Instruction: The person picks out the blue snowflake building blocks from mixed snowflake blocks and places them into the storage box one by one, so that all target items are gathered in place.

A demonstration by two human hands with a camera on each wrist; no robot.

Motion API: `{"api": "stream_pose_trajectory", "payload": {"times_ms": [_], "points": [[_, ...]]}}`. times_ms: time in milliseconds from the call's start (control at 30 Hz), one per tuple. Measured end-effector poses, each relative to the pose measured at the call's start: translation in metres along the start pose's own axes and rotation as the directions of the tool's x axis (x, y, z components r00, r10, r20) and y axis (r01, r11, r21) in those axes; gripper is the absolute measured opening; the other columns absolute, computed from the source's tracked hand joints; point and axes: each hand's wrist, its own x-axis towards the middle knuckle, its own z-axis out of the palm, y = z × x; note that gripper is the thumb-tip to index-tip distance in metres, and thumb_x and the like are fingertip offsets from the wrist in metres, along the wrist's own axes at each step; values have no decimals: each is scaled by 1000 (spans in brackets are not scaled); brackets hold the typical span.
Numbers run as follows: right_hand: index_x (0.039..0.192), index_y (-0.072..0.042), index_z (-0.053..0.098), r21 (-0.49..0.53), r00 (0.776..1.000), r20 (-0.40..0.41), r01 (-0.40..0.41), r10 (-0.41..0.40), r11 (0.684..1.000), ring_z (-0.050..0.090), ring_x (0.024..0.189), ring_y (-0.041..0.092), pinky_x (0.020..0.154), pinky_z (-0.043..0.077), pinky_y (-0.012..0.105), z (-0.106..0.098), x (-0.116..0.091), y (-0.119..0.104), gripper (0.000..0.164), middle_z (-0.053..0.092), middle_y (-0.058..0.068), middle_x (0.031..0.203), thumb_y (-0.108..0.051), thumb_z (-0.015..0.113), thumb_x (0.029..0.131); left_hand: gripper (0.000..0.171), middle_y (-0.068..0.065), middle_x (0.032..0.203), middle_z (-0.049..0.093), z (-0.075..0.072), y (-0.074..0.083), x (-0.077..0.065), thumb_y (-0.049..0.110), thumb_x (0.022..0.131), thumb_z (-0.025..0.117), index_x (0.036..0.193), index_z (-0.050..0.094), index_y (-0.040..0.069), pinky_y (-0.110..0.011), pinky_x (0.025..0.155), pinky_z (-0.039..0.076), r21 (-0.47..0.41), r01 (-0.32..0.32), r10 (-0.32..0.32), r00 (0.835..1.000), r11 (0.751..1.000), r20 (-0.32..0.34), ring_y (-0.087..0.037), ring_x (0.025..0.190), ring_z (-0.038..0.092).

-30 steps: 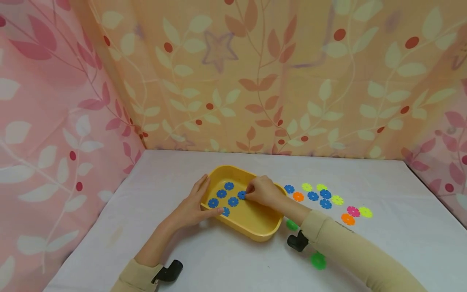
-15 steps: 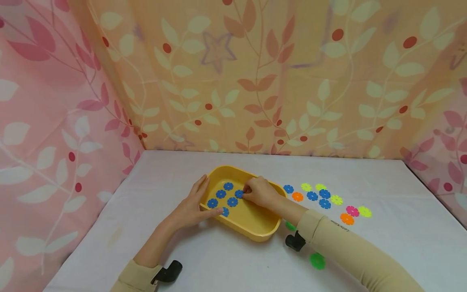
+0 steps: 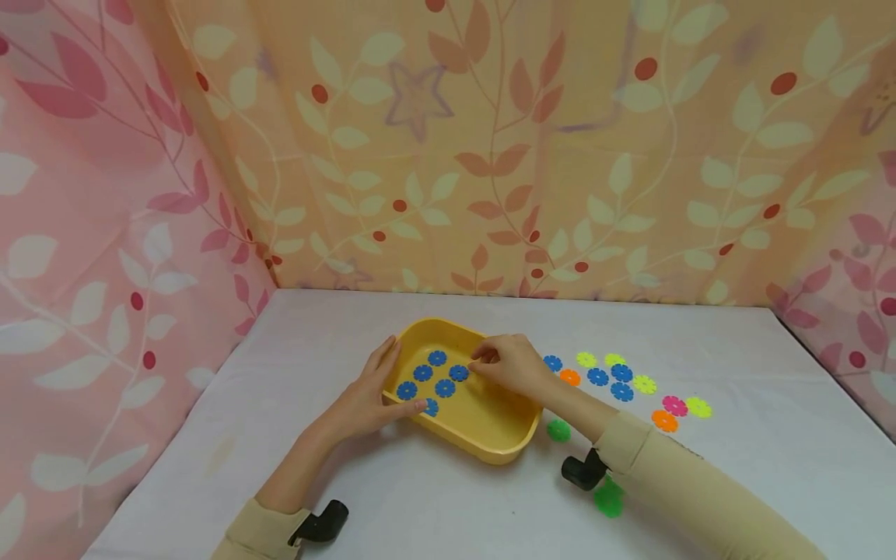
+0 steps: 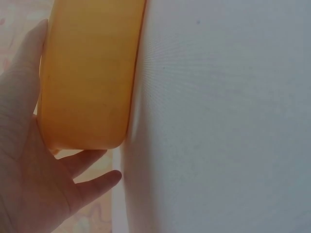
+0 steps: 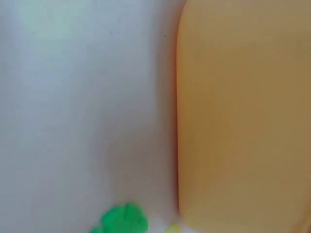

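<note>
My left hand (image 3: 360, 400) grips the left corner of a yellow plastic tray (image 3: 490, 451), its thumb over the near rim and its fingers along the outside of the end wall. In the left wrist view this hand (image 4: 46, 179) wraps the corner of the tray (image 4: 92, 82). Several blue notched discs lie flat on the tray floor, one of them partly behind the left thumb. My right hand (image 3: 514, 365) hovers over the tray's far side, fingertips loosely bent beside a blue notched disc (image 3: 458, 373) and holding nothing visible. The right wrist view shows only the tray's outer wall (image 5: 243, 116).
Right of the tray, notched discs lie scattered on the white cloth: several blue, several yellow, orange discs (image 3: 665, 421) and a pink disc (image 3: 675, 406). Green discs (image 3: 558, 431) lie nearer the right forearm. A patterned curtain (image 3: 420, 194) stands behind the table.
My right hand slid a blue disc slightly left on the tray floor, then let go and drew back a little to the right. The left hand kept its place.
</note>
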Motion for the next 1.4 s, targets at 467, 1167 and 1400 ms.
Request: {"api": "stream_pose_trajectory", "payload": {"times_ms": [467,1167,1400], "points": [[107,-14,72,194,975,-193,-72,110,978,65,84,15,70,55,25,-50,-49,25,25,70,-4,91,-30,75,87,110,2,163,1,0,1,-2,65,79,69,158,11,16,-60,108,28,0,-11,11,1000,1000,-4,-36,144,21],[118,-10,68,175,930,-77,-341,358,924,61,94,22,78,53,30,-75,-82,104,38,69,4,106,-37,69,92,110,-2,163,1,0,2,-1,64,79,69,158,12,13,-60,108,28,-5,-8,8,1000,1000,2,-37,145,20],[111,-8,70,83,955,-36,-292,295,953,61,86,19,73,52,28,-68,-66,117,29,69,1,93,-26,73,89,110,-3,163,2,1,1,-1,63,79,70,158,13,12,-59,108,28,-2,-27,27,1000,1000,-10,-37,144,21]]}}
